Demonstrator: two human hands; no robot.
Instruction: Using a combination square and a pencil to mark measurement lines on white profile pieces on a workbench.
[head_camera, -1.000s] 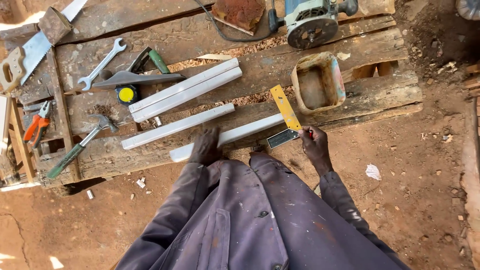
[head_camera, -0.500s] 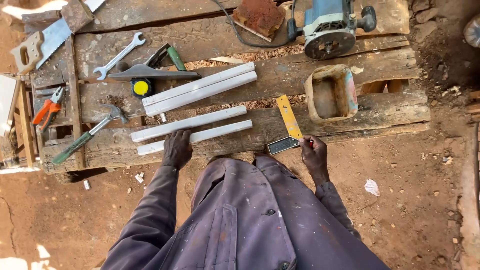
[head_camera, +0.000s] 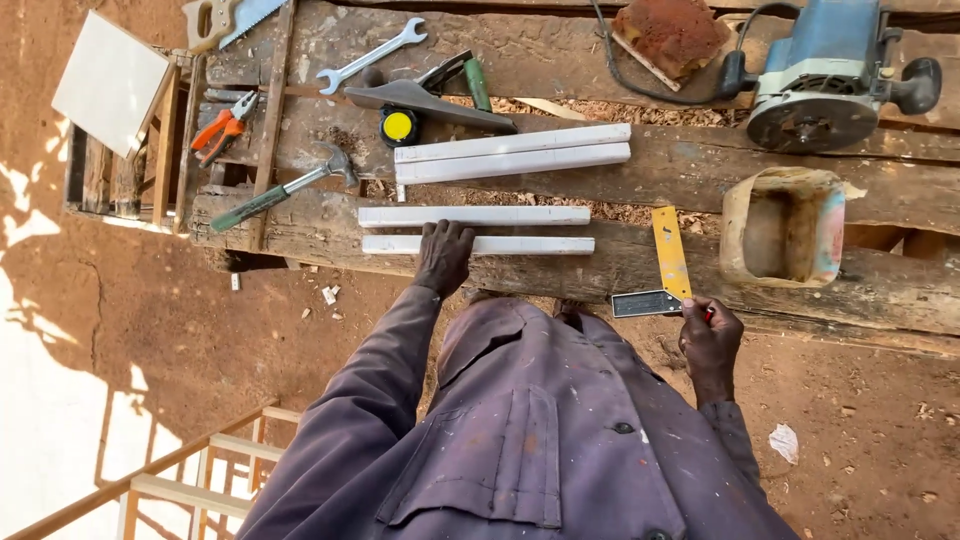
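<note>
Left hand (head_camera: 443, 256) on white strip (head_camera: 478, 245)

Four strips on the desk (head_camera: 700, 170): nearest strip (head_camera: 520, 245) along the front edge under the left hand (head_camera: 445, 255), second strip (head_camera: 475, 216) just behind it, stacked pair (head_camera: 512, 155) farther back. Try square (head_camera: 665, 270) lies right of the strips, touched by the right hand (head_camera: 710, 335); container (head_camera: 785, 225) right of that. Hammer (head_camera: 285, 188) left; spanner (head_camera: 370, 55) and router (head_camera: 825, 80) at the back

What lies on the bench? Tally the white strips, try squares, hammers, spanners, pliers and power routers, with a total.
White strips: 4
Try square: 1
Hammer: 1
Spanner: 1
Pliers: 1
Power router: 1
Total: 9
</note>
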